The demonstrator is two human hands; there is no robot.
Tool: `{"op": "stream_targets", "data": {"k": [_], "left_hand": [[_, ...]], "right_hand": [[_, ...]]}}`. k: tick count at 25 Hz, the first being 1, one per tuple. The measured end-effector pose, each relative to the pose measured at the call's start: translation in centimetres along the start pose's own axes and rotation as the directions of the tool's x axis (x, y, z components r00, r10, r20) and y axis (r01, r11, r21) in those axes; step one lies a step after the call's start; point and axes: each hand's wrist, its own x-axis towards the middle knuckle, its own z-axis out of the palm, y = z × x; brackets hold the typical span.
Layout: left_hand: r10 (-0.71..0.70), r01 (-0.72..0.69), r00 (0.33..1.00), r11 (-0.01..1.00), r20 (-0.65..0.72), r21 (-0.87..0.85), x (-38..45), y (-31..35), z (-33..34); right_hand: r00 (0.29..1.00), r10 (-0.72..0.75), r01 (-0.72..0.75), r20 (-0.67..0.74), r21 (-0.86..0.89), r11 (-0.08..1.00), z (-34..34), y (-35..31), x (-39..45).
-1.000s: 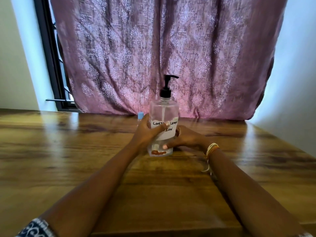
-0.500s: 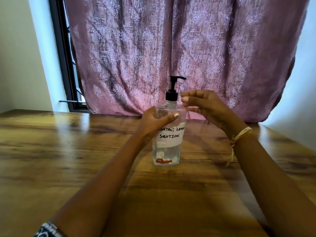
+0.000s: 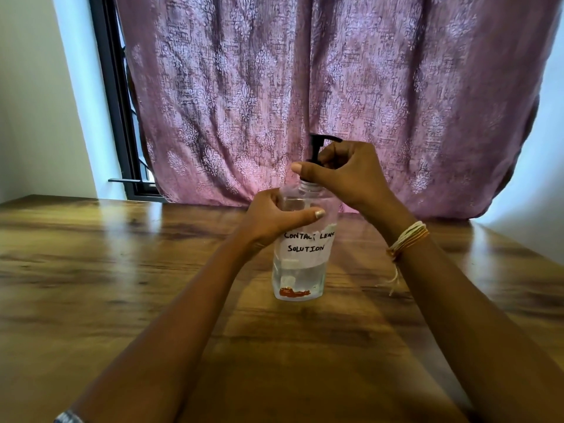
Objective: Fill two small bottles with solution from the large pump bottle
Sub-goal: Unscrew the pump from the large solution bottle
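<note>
A large clear pump bottle [image 3: 300,270] with a white handwritten label reading "contact lens solution" stands upright on the wooden table [image 3: 122,270]. My left hand [image 3: 271,221] wraps around the bottle's upper body from the left. My right hand [image 3: 345,175] grips the black pump top [image 3: 317,143] at the collar, fingers curled around it. The bottle holds clear liquid in its lower part. No small bottles show in this view.
A pink patterned curtain [image 3: 305,87] hangs behind the table's far edge. A dark window frame [image 3: 119,117] stands at the left, with pale walls on both sides. The right wrist wears thread bands [image 3: 407,239].
My right hand rose from the bottle's base to the pump and closed around its collar. The bottle came nearer to me. A small blue-capped item seen behind it earlier is out of sight.
</note>
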Motion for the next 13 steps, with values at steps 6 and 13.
{"op": "stream_targets", "data": {"k": [6,13], "left_hand": [[-0.012,0.021,0.996,0.994,0.085,-0.111,-0.2,-0.5,0.4],[-0.001,0.013,0.994,0.993,0.109,-0.116,-0.4,-0.3,0.8]], "right_hand": [[0.924,-0.014,-0.181,0.382,0.468,0.865,-1.4,1.1,-0.3],[0.977,-0.002,-0.076,0.213,0.356,0.931,-0.7,0.8,-0.9]]}}
